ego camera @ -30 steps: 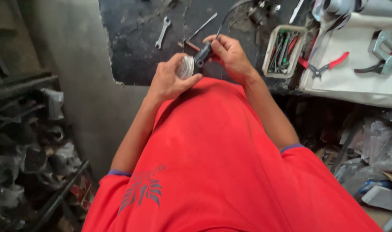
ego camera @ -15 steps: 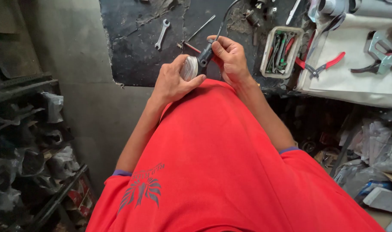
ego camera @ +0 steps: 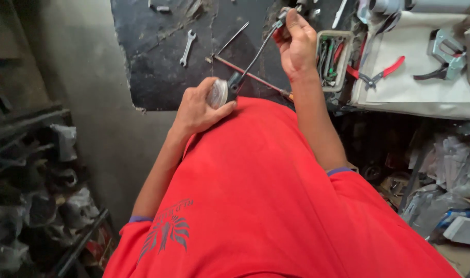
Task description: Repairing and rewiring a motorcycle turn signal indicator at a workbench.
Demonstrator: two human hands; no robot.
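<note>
Hands stand farther apart than half a second ago: in the head view the right hand (ego camera: 297,44) has risen away from the body toward the top of the picture, while the left hand (ego camera: 199,108) has stayed low against the red shirt (ego camera: 266,195). Earlier the two hands met close together over the small part; now a gap has opened between them, bridged by a thin dark cable (ego camera: 258,51).

The left hand is curled around a small round silvery metal part (ego camera: 218,93), thumb and fingers wrapped about its rim, with a black fitting (ego camera: 234,82) touching the part at its right edge. From that fitting the cable runs up and to the right to the right hand, which is clenched on the cable's upper end, where a small grey metal end piece (ego camera: 282,15) shows just at the fingertips. So the round part lies in the left hand, well below and left of the right hand.

Beyond the hands, on the dark stained work surface (ego camera: 158,67), lie a small silvery open-ended spanner (ego camera: 186,47) and a long thin rod with a reddish shaft (ego camera: 245,74). Right of the right hand stands a pale rectangular tray of small tools (ego camera: 334,59), and farther right red-handled pliers (ego camera: 381,73) lie on a whitish sheet (ego camera: 415,87).
</note>
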